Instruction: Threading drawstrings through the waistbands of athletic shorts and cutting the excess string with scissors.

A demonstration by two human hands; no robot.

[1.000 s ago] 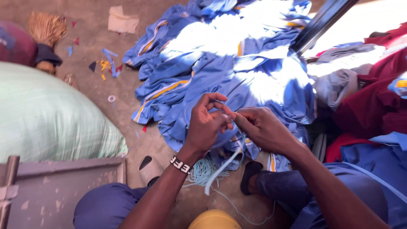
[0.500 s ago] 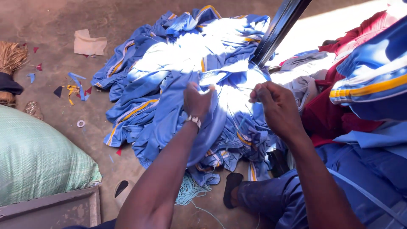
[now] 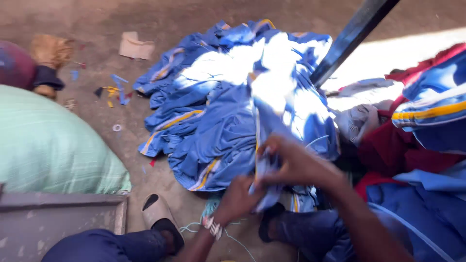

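My left hand (image 3: pixel 238 196) and my right hand (image 3: pixel 293 162) both grip a blue garment (image 3: pixel 264 174) with a yellow and white stripe, low in the middle of the view. The hands are blurred by motion. A beaded band sits on my left wrist. Beyond the hands lies a big heap of blue garments (image 3: pixel 228 111) on the dirt floor, partly in bright sunlight. Light blue cord (image 3: pixel 211 211) lies on the ground under my left hand.
A pale green stuffed sack (image 3: pixel 48 145) fills the left. A grey metal edge (image 3: pixel 63 213) sits at the lower left. Dark red and blue clothes (image 3: pixel 417 145) pile at the right. A dark bar (image 3: pixel 352 39) slants at the top right. My sandalled feet (image 3: pixel 160 218) rest below.
My hands have dropped from the lit top of the heap toward me and drawn together on a blue garment. The view has tilted and shifted slightly.
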